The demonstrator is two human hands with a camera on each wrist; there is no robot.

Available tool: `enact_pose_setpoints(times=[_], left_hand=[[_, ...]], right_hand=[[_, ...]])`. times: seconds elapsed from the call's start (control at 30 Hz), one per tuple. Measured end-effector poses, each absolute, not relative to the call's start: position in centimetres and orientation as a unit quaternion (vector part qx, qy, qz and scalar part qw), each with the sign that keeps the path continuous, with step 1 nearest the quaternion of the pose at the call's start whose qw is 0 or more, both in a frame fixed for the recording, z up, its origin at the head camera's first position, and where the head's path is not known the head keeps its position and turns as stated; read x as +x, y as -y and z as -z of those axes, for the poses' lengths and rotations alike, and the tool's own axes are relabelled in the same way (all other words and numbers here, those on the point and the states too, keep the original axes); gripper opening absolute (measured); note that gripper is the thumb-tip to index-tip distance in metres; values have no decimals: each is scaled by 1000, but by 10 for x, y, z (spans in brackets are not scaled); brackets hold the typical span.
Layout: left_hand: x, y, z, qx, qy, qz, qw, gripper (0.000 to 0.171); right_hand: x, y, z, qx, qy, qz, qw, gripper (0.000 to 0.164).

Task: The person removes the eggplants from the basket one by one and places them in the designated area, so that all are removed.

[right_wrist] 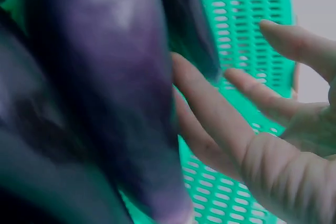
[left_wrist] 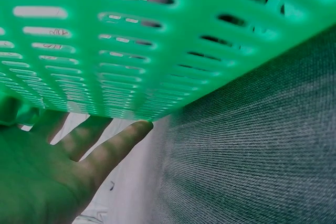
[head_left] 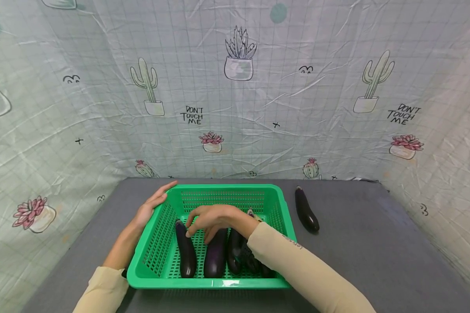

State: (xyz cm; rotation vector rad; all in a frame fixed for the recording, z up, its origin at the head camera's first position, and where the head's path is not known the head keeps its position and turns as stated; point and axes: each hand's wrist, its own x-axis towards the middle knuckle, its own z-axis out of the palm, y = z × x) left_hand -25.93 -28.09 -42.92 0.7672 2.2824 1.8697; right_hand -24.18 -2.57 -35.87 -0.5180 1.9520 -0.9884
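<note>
Two bare hands were at work around one green basket (head_left: pixel 180 283). Right hand (head_left: pixel 215 216) hung inside it, fingers loosely spread, thumb apart, grasping nothing I could make out. Just beyond its fingertips, to the left, lay a slim eggplant (head_left: pixel 186 254); directly below it, a broad purple eggplant (head_left: pixel 215 259). Whether the fingers touched either, I could not tell. More dark eggplants (head_left: pixel 234 254) were bunched under the wrist and forearm, partly hidden.

Handling, by judgement: moderate weight, most of it in the fat end nearer the person; firm, with slight give; glossy skin, likely slippery, easily bruised or nail-marked. Best hold looked to be across the middle, a little toward the fat end, thumb opposite the fingers; the thin stem end would have let it swing. The slim one had bare basket floor on both sides, room for fingertips.

Farther left, the left hand (head_left: pixel 150 209) lay along the basket's outer side, fingers long and straight, steadying more than gripping. Well right of the right hand, outside the basket, one lone eggplant (head_left: pixel 306 212) rested on the grey table (head_left: pixel 360 234).
</note>
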Motion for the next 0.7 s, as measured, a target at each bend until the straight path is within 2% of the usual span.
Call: enact_pose_setpoints(times=[0.23,0.33,0.53,0.7], left_hand=[[-259,284,431,268,-723,-633,63,53],[-260,284,431,278,-699,-653,82,53],[-260,285,432,277,-701,-653,77,52],[-260,284,432,276,-687,-665,93,53]], right_hand=[[-240,32,369,-247,-762,399,446,46],[-239,33,373,-265,-759,396,443,49],[-234,38,381,-289,-768,380,427,50],[-230,42,386,-295,-781,367,412,50]])
